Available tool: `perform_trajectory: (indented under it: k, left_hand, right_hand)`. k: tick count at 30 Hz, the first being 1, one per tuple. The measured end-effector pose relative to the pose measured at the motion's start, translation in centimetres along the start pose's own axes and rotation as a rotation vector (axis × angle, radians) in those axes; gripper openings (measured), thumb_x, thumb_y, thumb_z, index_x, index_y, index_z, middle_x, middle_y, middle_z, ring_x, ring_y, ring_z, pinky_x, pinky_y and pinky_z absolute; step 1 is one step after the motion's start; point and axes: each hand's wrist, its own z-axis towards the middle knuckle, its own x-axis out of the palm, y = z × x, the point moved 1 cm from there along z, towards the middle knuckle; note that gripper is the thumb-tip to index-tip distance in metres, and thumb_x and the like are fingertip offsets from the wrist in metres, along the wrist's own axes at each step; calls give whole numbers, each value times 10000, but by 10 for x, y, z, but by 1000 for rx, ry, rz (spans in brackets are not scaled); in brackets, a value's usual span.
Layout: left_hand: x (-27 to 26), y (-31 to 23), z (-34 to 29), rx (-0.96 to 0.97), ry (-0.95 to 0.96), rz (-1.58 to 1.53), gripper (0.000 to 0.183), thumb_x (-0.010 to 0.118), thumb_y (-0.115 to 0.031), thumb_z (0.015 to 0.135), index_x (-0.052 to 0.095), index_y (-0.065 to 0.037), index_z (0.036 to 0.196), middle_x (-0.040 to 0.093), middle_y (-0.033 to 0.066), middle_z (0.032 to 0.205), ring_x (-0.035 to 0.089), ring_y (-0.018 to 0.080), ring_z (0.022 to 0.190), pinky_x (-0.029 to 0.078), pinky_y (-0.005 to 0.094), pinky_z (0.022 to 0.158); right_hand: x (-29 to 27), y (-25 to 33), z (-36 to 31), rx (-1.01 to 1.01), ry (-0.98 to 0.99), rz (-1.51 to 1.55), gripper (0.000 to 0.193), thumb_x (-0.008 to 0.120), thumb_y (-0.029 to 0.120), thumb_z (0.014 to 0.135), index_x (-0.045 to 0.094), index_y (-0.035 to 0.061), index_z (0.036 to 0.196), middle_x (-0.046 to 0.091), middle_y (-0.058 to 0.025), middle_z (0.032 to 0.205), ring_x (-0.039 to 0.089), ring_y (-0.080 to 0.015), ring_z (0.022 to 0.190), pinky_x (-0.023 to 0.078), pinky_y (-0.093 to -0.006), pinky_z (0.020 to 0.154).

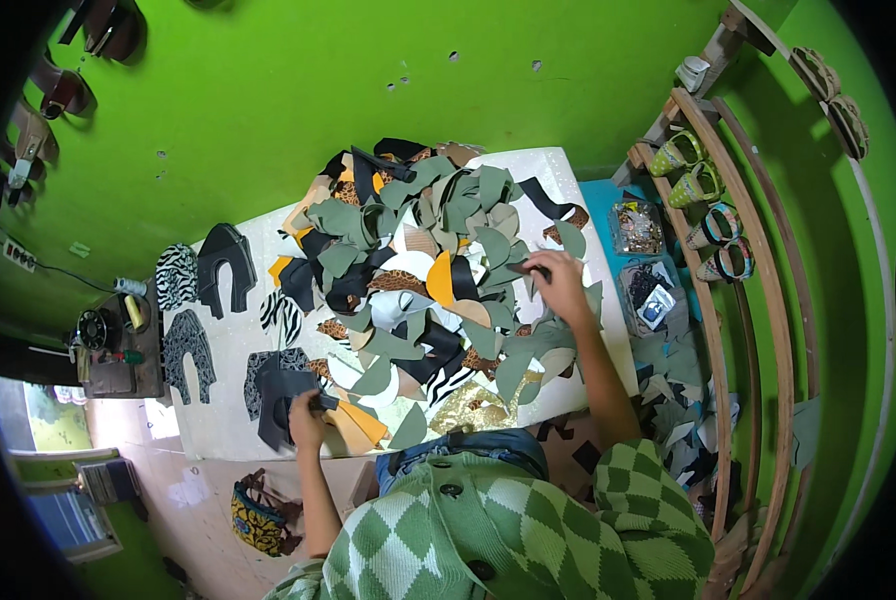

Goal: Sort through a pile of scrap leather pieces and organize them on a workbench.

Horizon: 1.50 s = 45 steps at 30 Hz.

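A large heap of cut material pieces [388,215] lies across the white table [218,410], in green, black, tan, orange, leopard and zebra prints. At the near left, my left hand [308,425] is closed on a black cut piece [282,388], which lies over a grey patterned one. My right hand [560,284] is over the heap's right side, fingers bent together; something dark shows at the fingertips, too small to name. Arch-shaped cut pieces lie at the table's left: a black one [226,268], a grey patterned one [186,350] and a zebra one [177,276].
A wooden rack [743,230] with sandals stands along the right wall. Beside the table, a blue surface [598,200] bears a clear tub [638,228]. Scraps [673,380] pile up below it. A small machine [96,328] stands at far left; a patterned bag [258,518] rests on the floor.
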Motion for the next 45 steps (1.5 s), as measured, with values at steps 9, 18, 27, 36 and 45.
perform_trajectory:
  k: [9, 18, 27, 36, 45]
  left_hand:
    - [41, -72, 30, 78, 507, -256, 212, 521, -88, 860, 585, -27, 1053, 639, 123, 905, 629, 213, 794, 490, 303, 694]
    - [114, -159, 22, -435, 671, -781, 569, 630, -298, 823, 339, 30, 1186, 571, 161, 969, 587, 199, 793, 482, 332, 683]
    - [153, -123, 29, -80, 274, -455, 506, 688, -79, 654, 474, 46, 1095, 602, 165, 891, 597, 276, 809, 463, 356, 712]
    - [130, -55, 67, -208, 323, -795, 234, 586, 8, 795, 538, -14, 1023, 576, 44, 919, 573, 128, 808, 478, 232, 708]
    - [109, -65, 54, -373, 370, -704, 260, 601, -108, 776, 552, -2, 1009, 588, 102, 854, 546, 160, 758, 444, 282, 687]
  right_hand:
    - [85, 44, -69, 159, 148, 114, 306, 646, 92, 741, 545, 81, 1030, 592, -99, 943, 593, -278, 831, 474, -365, 708]
    - [97, 94, -116, -116, 454, 361, 196, 611, 12, 724, 637, 68, 910, 592, -86, 901, 587, -270, 824, 474, -345, 727]
    - [83, 13, -103, 143, 269, 115, 410, 674, 109, 643, 562, 34, 1030, 525, -144, 1013, 490, -319, 972, 416, -377, 837]
    - [93, -33, -84, 311, 197, -264, 730, 770, 230, 607, 415, 23, 1210, 537, -147, 886, 576, -263, 778, 464, -346, 731]
    - [29, -24, -28, 437, 49, 977, 493, 617, -92, 730, 483, 30, 1189, 548, -15, 878, 531, -58, 726, 452, -184, 626]
